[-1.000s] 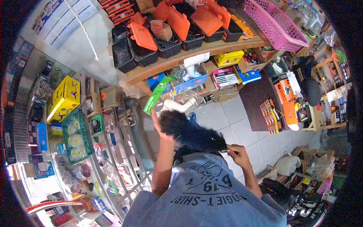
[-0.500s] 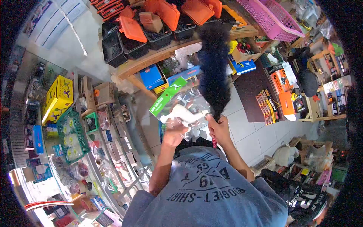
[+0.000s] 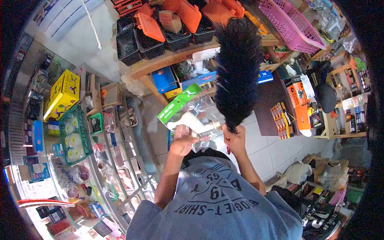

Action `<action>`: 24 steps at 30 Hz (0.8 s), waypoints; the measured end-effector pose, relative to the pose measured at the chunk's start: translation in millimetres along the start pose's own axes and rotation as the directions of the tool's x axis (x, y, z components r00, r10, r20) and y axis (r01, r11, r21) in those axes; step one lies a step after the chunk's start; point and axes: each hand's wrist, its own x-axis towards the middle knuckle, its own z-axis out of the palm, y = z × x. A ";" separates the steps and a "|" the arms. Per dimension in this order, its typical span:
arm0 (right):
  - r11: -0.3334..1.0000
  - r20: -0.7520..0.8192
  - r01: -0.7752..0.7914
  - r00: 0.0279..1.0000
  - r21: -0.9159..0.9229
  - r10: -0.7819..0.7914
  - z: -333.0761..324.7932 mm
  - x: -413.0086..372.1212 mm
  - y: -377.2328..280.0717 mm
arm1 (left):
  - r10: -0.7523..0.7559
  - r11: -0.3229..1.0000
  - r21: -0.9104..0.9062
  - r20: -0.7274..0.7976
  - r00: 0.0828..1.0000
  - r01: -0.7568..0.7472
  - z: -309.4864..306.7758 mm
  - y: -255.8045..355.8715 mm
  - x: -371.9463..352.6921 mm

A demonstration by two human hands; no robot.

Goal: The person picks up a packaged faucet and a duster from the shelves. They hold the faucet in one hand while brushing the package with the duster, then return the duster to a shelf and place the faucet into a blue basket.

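Nearest, at the bottom edge: a grey-blue T-shirt (image 3: 216,204), printed with "T-SHIRT" and the figures "19" and "65", all upside down from here. First word of that line not surely readable.

Just above it, both arms raised. Left hand (image 3: 183,141) curled round the lower edge of a clear plastic packet (image 3: 196,114), gripping the film from below. Inside the packet, a white plastic fitting (image 3: 191,122). Across its top, tilted, a green header card (image 3: 178,103) with white lettering too small to read. Right hand (image 3: 235,140) just beside, closed in a tight fist on the handle of a feather duster (image 3: 238,72), with a red handle end poking out below the fist. Duster upright, dark plume just beside the packet's right edge and reaching up across the shelf front.

To the left, a glass display counter (image 3: 120,160) bearing a green basket (image 3: 74,136) of rolls and a yellow box (image 3: 64,96) with dark print, unreadable.

Farther off, a wooden shelf (image 3: 172,60) carrying black bins with orange lids (image 3: 150,30) and a pink basket (image 3: 292,24). Beneath it, blue boxes (image 3: 164,78). To the right, orange packs (image 3: 298,94) on a dark table (image 3: 272,104), wording illegible.
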 end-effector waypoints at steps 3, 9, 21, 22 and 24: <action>1.000 -0.011 -0.018 1.000 0.010 0.018 -1.9 -1.4 -5.6 | -0.016 1.000 -0.014 0.022 1.000 0.016 0.6 0.7 -0.2; 0.999 -0.041 0.028 0.999 0.033 -0.027 -12.3 -0.5 -13.6 | -0.045 0.998 0.037 0.057 0.997 0.042 9.8 7.2 5.1; 0.964 0.156 0.098 0.986 -0.245 -0.060 -14.8 13.2 -53.0 | -0.099 0.986 0.144 0.108 0.989 0.083 13.8 22.6 1.2; 0.965 0.155 0.093 0.986 -0.246 -0.056 -13.1 12.6 -49.7 | -0.108 0.987 0.126 0.103 0.989 0.094 11.3 21.9 0.5; 0.954 0.144 0.180 0.978 -0.241 -0.148 -11.0 14.3 -40.9 | -0.091 0.993 0.087 0.066 0.994 0.085 13.0 21.8 -2.3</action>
